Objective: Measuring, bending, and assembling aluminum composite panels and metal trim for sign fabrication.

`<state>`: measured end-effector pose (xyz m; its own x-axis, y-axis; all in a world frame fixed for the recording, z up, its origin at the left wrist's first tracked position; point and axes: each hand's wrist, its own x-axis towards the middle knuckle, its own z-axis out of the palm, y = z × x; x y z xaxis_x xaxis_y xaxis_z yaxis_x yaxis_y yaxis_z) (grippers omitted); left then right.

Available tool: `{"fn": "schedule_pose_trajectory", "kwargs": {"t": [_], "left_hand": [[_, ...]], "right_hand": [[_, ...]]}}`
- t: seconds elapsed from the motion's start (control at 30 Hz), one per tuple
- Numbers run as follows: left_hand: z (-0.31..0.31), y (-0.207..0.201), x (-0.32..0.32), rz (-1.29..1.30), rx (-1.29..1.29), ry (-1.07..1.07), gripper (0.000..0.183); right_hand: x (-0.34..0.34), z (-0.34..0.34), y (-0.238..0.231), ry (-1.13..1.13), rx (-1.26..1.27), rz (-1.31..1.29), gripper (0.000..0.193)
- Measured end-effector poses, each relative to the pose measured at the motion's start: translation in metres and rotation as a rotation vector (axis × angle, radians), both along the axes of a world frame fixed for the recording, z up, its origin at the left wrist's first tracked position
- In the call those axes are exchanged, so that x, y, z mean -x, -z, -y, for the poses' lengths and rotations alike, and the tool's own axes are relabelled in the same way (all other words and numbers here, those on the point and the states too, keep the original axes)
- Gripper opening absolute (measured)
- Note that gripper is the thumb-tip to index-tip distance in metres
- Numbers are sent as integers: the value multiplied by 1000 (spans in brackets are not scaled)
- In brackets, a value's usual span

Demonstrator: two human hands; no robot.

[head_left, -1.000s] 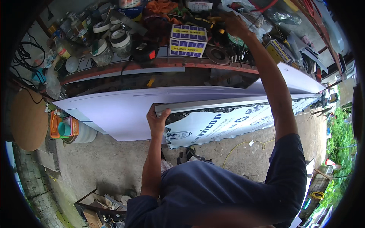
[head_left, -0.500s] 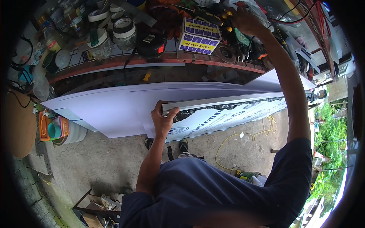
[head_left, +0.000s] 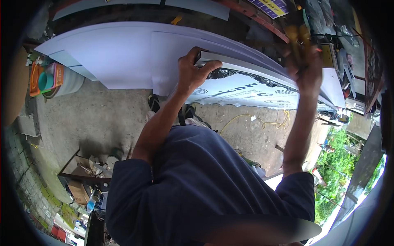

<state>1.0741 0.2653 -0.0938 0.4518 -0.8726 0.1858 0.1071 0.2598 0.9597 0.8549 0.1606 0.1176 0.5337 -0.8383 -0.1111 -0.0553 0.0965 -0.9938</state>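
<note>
My left hand (head_left: 192, 73) grips the near end of a long panel (head_left: 242, 91), thumb over its top edge and fingers behind. The panel has a pale edge, and printed white protective film with a crumpled dark border covers its face. Over the panel's right part, my right hand (head_left: 307, 69) is closed round a pliers-like tool (head_left: 303, 36) with two yellow handles pointing up. Motion smears both the hand and the tool, so its exact kind is unclear. Behind the panel stand large white sheets (head_left: 111, 53), leaning by the rack.
A red metal rack (head_left: 262, 18) runs along the far side, carrying a purple-and-yellow box (head_left: 271, 6). Baskets and a bucket (head_left: 74, 80) stand at the left. A yellow cord (head_left: 266, 123) lies on the concrete floor. Lower left is a bin of scraps (head_left: 92, 166).
My right hand has come back from the cluttered rack with the yellow-handled tool, now over the panel. My left hand keeps its grip on the panel end. The view has tilted down toward my body.
</note>
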Motion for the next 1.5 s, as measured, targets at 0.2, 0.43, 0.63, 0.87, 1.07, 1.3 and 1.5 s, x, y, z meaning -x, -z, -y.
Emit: {"fn": "schedule_pose_trajectory", "kwargs": {"t": [0.2, 0.43, 0.63, 0.87, 1.07, 1.3, 1.5], "left_hand": [[-1, 3, -3, 23, -80, 74, 36], [0, 7, -5, 96, 30, 31, 49], [4, 15, -3, 60, 64, 31, 52], [5, 17, -4, 79, 121, 17, 50], [4, 17, -4, -10, 125, 58, 49], [4, 17, -5, 52, 145, 56, 47], [6, 18, -5, 42, 160, 47, 48]], "right_hand": [[-56, -84, 42, -3, 205, -352, 37], [-79, -99, 39, 61, 389, -478, 33], [-82, -92, 42, -81, 577, -816, 19], [-81, -86, 33, 13, 617, -643, 22], [-82, -71, 32, -73, 598, -775, 25], [-81, -69, 34, -204, 666, -868, 26], [-82, -67, 38, -310, 709, -907, 26]]}}
